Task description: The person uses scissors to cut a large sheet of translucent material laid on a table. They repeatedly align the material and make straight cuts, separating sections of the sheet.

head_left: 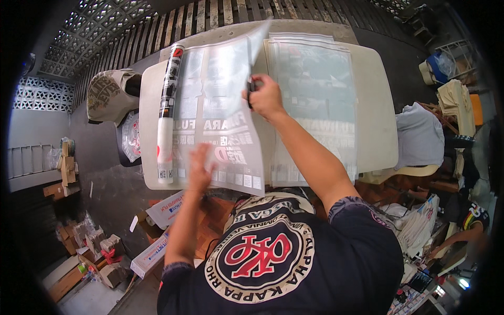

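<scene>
While a translucent printed film sheet (220,105) is lifted off the bench (375,121), its lower edge is pinched by the left hand (200,169); a small dark tool is clasped in the right hand (265,96). Judged so, one stack (315,110) lies done, and the roll (168,105) remains.

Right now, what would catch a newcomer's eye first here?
A large translucent printed film sheet lifted over the cream table, with the right hand pinching its upper part around a small dark tool and the left hand at its lower edge. A rolled sheet lies along the table's left side.
</scene>
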`<state>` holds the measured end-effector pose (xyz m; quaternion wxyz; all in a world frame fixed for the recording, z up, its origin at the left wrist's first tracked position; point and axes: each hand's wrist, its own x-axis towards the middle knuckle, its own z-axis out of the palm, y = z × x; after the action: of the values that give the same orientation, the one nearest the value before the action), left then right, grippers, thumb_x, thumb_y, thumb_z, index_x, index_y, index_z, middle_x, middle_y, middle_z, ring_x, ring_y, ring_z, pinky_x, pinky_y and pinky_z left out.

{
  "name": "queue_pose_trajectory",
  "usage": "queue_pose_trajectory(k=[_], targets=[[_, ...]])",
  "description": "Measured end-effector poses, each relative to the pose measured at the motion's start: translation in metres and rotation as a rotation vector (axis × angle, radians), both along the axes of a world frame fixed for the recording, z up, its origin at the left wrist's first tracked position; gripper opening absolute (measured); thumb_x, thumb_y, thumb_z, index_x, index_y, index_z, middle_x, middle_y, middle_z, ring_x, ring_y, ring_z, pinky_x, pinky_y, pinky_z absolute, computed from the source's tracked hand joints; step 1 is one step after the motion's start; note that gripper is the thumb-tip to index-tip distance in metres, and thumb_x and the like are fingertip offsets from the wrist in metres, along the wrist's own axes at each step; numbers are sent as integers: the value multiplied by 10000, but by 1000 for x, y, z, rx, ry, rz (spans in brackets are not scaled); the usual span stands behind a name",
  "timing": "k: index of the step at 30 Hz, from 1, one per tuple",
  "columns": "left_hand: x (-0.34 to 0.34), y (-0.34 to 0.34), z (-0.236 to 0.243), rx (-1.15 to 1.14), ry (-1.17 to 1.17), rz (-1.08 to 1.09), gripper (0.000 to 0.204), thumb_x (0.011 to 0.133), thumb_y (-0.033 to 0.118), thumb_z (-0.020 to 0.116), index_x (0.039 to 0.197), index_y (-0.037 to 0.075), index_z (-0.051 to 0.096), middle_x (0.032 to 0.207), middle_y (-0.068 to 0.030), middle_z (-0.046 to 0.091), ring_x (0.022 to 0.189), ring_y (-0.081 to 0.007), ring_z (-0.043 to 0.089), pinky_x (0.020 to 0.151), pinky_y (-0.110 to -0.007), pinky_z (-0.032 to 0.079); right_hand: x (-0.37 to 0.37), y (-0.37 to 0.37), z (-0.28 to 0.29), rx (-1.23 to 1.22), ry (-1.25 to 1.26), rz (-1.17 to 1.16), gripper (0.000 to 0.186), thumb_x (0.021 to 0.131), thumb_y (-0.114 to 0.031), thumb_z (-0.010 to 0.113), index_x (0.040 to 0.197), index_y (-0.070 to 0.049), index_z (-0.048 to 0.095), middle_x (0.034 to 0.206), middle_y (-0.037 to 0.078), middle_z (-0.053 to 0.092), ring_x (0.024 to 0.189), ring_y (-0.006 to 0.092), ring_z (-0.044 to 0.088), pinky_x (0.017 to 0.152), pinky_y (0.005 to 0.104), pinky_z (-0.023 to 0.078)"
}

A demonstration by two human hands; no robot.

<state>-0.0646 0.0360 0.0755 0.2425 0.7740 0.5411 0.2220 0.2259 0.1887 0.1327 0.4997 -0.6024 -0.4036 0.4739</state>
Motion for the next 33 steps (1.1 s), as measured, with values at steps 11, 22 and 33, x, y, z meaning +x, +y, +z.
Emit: queue_pose_trajectory(k=[11, 22, 33], targets=[[-203, 37, -20, -358, 191, 630, 731, 1022, 607, 454, 1544, 96, 422, 1468, -170, 560, 1405, -366, 472, 1213, -619, 108, 188, -48, 136, 284, 23, -42, 447, 825, -85, 845, 1176, -77, 570, 905, 103, 718, 750, 167, 713, 562, 280, 582], [-129, 10, -36, 97, 494, 589, 714, 792, 302, 843, 1393, 35, 565, 1439, -185, 521, 1338, -365, 493, 1119, -516, 376, 366, -202, 16, -425, -795, -472, 475, 862, -318, 829, 1198, -84, 588, 807, 38, 673, 627, 119, 644, 423, 328, 486], [99, -44, -58, 200, 246, -578, 647, 837, 416, 763, 1426, 238, 562, 1544, -73, 445, 1481, -329, 333, 1213, -659, 153, 100, -396, -42, -642, 368, 233, 289, 947, -204, 716, 1174, -55, 615, 797, 73, 658, 574, 135, 629, 437, 275, 493]])
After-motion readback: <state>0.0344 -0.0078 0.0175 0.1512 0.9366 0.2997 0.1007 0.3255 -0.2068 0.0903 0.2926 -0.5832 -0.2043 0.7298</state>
